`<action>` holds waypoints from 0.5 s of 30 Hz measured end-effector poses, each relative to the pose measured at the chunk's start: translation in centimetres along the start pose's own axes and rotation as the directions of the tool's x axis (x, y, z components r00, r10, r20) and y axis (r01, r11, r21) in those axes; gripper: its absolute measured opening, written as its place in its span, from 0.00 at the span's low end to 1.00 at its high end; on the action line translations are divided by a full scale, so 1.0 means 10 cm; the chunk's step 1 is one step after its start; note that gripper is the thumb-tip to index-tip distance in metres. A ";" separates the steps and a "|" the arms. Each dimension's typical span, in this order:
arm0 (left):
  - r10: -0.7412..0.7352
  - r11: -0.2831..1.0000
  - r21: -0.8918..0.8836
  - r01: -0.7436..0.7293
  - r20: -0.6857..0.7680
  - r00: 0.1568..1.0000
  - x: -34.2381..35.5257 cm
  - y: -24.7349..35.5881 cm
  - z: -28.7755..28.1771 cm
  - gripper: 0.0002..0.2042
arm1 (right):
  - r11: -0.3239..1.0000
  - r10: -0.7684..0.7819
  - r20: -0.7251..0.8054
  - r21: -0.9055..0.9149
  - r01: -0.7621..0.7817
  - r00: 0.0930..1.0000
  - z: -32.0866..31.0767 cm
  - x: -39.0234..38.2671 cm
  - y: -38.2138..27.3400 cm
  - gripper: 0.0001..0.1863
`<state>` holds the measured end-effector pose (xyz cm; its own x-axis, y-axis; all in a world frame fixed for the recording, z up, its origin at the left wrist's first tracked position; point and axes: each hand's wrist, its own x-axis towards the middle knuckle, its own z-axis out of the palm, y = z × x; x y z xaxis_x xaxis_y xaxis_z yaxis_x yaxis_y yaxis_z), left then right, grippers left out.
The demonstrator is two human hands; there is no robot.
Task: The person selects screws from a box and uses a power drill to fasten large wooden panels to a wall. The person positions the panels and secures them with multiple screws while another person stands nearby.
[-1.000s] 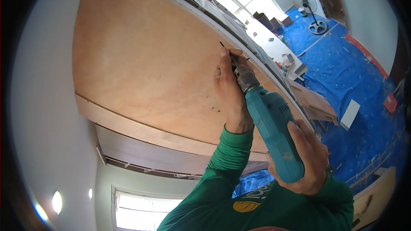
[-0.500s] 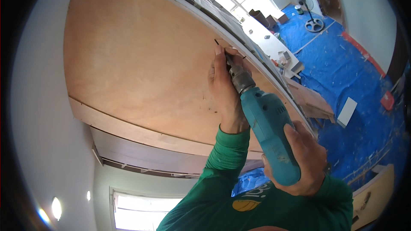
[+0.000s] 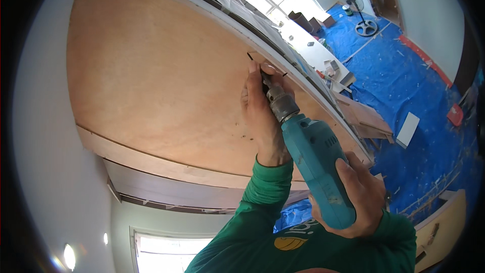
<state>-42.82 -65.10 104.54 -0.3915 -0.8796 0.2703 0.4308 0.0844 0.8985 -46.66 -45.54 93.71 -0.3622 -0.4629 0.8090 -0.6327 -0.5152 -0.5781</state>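
A teal power drill (image 3: 319,169) is gripped at its rear by my right hand (image 3: 361,194), fingers wrapped around the handle. Its metal chuck (image 3: 283,105) points up toward the plywood panel (image 3: 161,65). My left hand (image 3: 262,106) is closed in a pinch around the tip of the drill bit (image 3: 266,77), near the panel's right edge. A thin dark screw (image 3: 250,56) pokes out by the thumb. Another thin dark piece (image 3: 285,74) shows on the far side of the fingers. The contact between bit and screw is hidden by my fingers.
A pale edge strip (image 3: 237,33) runs along the panel's right side. Blue sheeting (image 3: 384,86) covers the floor below, with a standing fan (image 3: 366,28), a white block (image 3: 407,130) and a red dustpan-like piece (image 3: 455,115). At left rises a white wall (image 3: 40,121).
The view has shifted slightly, moving the panel a little left. The drill and both hands sit slightly lower in the picture; both keep their hold.
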 end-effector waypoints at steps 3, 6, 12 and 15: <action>0.011 1.000 -0.012 -0.011 0.001 1.000 0.01 -0.02 -0.02 0.17 | 1.000 0.000 0.000 -0.014 0.000 1.000 0.00 0.01 0.01 0.52; 0.022 0.999 -0.043 -0.020 0.037 0.999 0.04 -0.03 -0.03 0.16 | 0.999 -0.002 -0.006 -0.041 0.001 1.000 0.00 0.01 0.01 0.51; 0.042 0.998 0.039 -0.043 0.040 0.998 0.00 -0.07 -0.06 0.17 | 1.000 -0.023 -0.064 -0.020 0.022 0.998 0.04 0.03 -0.02 0.46; 0.017 0.999 0.036 -0.019 0.055 0.998 -0.06 -0.03 -0.04 0.21 | 1.000 0.002 -0.055 -0.013 -0.003 0.998 0.00 -0.02 -0.13 0.45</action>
<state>-42.40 -64.78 103.97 -0.4286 -0.8508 0.3042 0.4089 0.1176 0.9050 -45.77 -44.75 94.25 -0.4007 -0.4240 0.8122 -0.6407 -0.5040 -0.5792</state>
